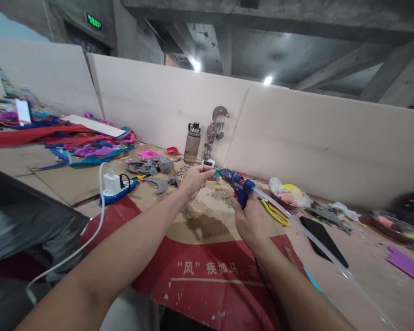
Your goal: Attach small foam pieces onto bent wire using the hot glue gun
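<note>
My right hand [250, 220] is wrapped round the handle of a blue hot glue gun [242, 186], its nozzle pointing left. A long clear glue stick [308, 234] sticks out of the gun's back end. In a pinch, my left hand [195, 180] holds a small teal piece [216, 173] right at the nozzle; whether the two touch I cannot tell. Beneath both hands lies a cardboard sheet [193, 232] with a red printed part. Grey crescent-shaped pieces [158, 185] rest left of my left hand. Yellow-handled pliers [276, 214] lie just right of the glue gun.
A water bottle [192, 145] stands at the back, beside a hanging grey moon ornament [221, 111] on the white partition [152, 96]. On the left are a blue power strip [119, 192] with a white cable and heaped coloured felt [89, 138]. A black phone [324, 241] lies right.
</note>
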Demonstrator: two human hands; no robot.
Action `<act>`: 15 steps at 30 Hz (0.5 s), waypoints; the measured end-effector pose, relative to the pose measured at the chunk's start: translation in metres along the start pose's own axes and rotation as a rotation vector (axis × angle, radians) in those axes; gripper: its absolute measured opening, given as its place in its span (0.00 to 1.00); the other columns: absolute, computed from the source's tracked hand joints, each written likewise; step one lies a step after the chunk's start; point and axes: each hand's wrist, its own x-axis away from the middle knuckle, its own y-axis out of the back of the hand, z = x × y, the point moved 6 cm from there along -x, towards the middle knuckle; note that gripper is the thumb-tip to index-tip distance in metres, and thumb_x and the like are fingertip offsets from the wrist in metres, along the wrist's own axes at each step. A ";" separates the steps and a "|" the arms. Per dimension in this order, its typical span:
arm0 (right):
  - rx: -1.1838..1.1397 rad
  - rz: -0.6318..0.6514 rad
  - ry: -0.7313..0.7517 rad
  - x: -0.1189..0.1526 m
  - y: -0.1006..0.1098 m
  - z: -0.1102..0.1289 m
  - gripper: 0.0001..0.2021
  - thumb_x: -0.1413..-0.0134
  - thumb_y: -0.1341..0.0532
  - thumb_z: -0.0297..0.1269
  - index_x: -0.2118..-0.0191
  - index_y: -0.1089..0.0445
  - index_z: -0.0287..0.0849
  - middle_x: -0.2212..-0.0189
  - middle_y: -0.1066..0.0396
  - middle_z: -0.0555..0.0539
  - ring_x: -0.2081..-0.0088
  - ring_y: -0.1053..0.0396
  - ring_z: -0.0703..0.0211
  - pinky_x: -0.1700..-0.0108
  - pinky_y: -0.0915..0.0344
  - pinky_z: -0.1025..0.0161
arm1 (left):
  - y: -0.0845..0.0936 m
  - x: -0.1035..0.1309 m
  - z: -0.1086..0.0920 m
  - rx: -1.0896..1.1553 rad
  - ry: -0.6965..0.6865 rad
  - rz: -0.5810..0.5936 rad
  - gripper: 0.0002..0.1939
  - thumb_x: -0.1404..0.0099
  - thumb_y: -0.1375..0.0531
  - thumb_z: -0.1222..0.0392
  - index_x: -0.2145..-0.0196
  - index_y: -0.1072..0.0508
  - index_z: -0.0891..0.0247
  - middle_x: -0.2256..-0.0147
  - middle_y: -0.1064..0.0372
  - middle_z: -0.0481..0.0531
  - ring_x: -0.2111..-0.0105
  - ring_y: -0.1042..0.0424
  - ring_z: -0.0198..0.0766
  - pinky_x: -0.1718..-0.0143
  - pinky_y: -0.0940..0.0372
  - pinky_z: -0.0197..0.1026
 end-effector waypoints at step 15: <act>-0.024 -0.063 0.026 -0.001 0.004 -0.006 0.17 0.44 0.43 0.38 0.49 0.36 0.40 0.54 0.29 0.38 0.54 0.30 0.47 0.51 0.36 0.50 | 0.001 0.001 0.000 0.019 0.010 -0.020 0.11 0.48 0.31 0.63 0.70 0.29 0.69 0.72 0.30 0.51 0.74 0.24 0.33 0.87 0.62 0.29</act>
